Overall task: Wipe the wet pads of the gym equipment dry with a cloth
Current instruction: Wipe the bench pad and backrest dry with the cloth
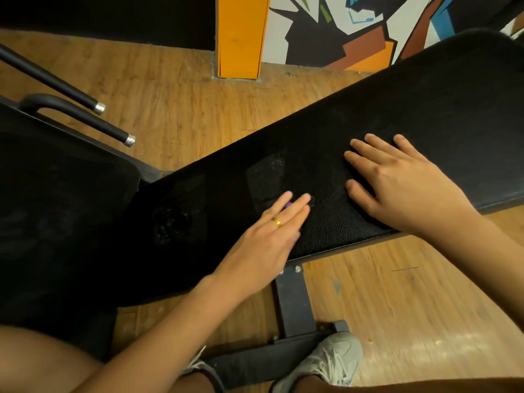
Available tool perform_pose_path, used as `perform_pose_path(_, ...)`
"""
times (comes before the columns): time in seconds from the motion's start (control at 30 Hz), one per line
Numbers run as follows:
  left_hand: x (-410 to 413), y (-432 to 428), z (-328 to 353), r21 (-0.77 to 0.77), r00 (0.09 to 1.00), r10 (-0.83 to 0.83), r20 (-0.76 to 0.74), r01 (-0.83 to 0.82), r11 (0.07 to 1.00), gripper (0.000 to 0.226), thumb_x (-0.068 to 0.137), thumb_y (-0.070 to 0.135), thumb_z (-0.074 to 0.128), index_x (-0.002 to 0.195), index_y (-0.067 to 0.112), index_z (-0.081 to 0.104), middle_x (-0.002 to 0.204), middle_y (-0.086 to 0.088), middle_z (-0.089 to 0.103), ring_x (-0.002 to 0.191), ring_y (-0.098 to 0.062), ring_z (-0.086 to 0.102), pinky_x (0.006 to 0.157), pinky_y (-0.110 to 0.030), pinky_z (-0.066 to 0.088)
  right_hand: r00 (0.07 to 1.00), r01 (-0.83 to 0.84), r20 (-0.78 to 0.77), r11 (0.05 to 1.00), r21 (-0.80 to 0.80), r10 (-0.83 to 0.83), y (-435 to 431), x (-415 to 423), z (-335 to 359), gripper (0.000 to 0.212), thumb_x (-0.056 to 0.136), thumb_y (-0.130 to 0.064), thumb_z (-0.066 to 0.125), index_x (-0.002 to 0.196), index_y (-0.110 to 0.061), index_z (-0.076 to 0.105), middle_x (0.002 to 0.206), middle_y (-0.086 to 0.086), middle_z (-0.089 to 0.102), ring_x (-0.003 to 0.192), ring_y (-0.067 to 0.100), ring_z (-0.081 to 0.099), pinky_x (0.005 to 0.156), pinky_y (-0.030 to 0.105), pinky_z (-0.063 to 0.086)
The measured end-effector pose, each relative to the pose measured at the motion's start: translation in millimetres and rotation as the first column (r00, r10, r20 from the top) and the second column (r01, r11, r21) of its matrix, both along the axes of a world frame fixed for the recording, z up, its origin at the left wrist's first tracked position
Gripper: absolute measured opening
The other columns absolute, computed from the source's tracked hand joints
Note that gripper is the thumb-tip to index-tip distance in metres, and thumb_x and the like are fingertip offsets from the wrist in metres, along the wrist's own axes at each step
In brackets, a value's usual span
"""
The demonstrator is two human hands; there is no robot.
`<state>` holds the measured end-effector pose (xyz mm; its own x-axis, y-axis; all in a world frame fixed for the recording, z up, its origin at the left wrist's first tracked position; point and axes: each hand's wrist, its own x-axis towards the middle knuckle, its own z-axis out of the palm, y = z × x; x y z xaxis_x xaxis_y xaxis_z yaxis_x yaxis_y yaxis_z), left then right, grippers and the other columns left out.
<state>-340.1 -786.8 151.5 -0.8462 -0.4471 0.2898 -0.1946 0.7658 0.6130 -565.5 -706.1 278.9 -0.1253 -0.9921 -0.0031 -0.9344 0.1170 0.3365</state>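
A long black bench pad [425,109] slants from the lower left to the upper right. My right hand [402,188] lies flat on its middle with the fingers spread. My left hand [263,242], wearing a gold ring, rests on the pad's near edge with straight fingers. A small purple thing [287,205] peeks out between those fingers. Two worn, duller patches [266,177] [175,219] mark the pad to the left of my hands. I cannot make out a cloth against the black surface. A second black seat pad [62,194] adjoins on the left.
Two black handle bars with metal end caps [85,114] jut out above the seat pad. The bench's dark steel foot [295,304] stands on the wooden floor [411,293] beside my grey shoe [331,358]. An orange pillar [241,35] and a painted wall are behind.
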Motion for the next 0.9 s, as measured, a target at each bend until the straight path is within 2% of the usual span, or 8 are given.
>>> perform_pose_path(0.07,-10.8,1.9,7.8,-0.013,1.0,-0.014,-0.005,0.013,1.0,0.051,0.106,0.021,0.035,0.156,0.012,0.033,0.166,0.008,0.021,0.155,-0.008,0.006,0.122,-0.017,0.007,1.0,0.004,0.0,1.0,0.003,-0.004,0.1,0.3,0.8,0.068,0.098,-0.051,0.025,0.148,-0.01,0.047,0.155,0.013,0.044,0.148,0.03,0.033,0.119,0.055,0.024)
perform_pose_path(0.2,7.0,0.5,-4.8,0.031,1.0,0.023,-0.012,-0.022,0.999,0.05,0.105,0.02,0.034,0.155,0.016,0.035,0.164,0.013,0.023,0.154,-0.003,0.007,0.123,-0.019,0.011,1.0,-0.006,-0.005,1.0,-0.011,0.006,1.5,1.1,1.5,0.068,0.099,-0.05,0.025,0.147,-0.008,0.049,0.153,0.014,0.046,0.147,0.032,0.036,0.119,0.057,0.026)
perform_pose_path(0.37,40.2,-5.1,-27.7,0.263,0.958,0.282,0.059,-0.288,0.921,0.048,0.108,0.024,0.036,0.155,0.028,0.031,0.163,0.025,0.019,0.15,0.009,0.004,0.124,-0.036,0.023,1.0,0.0,0.0,1.0,-0.004,0.0,0.7,1.2,0.1,0.07,0.098,-0.051,0.023,0.148,-0.009,0.048,0.154,0.014,0.045,0.147,0.032,0.035,0.119,0.057,0.025)
perform_pose_path(0.5,36.1,4.4,-25.1,0.319,0.935,0.345,0.078,-0.351,0.88,0.048,0.109,0.028,0.036,0.156,0.03,0.029,0.162,0.027,0.016,0.149,0.012,0.0,0.124,-0.041,0.022,1.0,-0.008,-0.011,1.0,-0.015,0.007,1.3,1.3,0.2,0.068,0.099,-0.05,0.024,0.147,-0.009,0.049,0.153,0.014,0.046,0.146,0.032,0.036,0.119,0.057,0.026)
perform_pose_path(0.63,26.8,3.1,-24.5,0.313,0.916,0.392,0.084,-0.398,0.863,0.049,0.109,0.026,0.035,0.157,0.028,0.028,0.164,0.023,0.015,0.151,0.006,0.0,0.124,-0.039,0.02,1.0,-0.012,-0.015,1.0,-0.021,0.012,1.2,0.3,-1.2,0.068,0.099,-0.049,0.025,0.146,-0.007,0.05,0.152,0.015,0.048,0.145,0.033,0.038,0.118,0.057,0.027)
perform_pose_path(0.77,6.0,-14.1,-13.5,0.319,0.87,0.481,0.109,-0.489,0.812,0.047,0.11,0.023,0.033,0.157,0.018,0.033,0.165,0.011,0.022,0.154,-0.006,0.006,0.122,-0.041,0.02,1.0,-0.011,-0.019,1.0,-0.013,0.01,0.4,-1.1,-1.4,0.068,0.099,-0.05,0.025,0.147,-0.007,0.049,0.153,0.015,0.046,0.146,0.032,0.037,0.118,0.056,0.026)
perform_pose_path(0.9,-22.8,-61.3,-2.8,0.317,0.838,0.518,0.17,-0.544,0.777,0.047,0.111,0.021,0.03,0.157,0.012,0.032,0.167,0.001,0.022,0.156,-0.018,0.008,0.122,-0.047,0.018,1.0,-0.003,-0.011,1.0,-0.012,0.003,0.2,-0.5,-0.3,0.068,0.098,-0.05,0.026,0.148,-0.008,0.048,0.154,0.014,0.045,0.147,0.032,0.035,0.119,0.055,0.024)
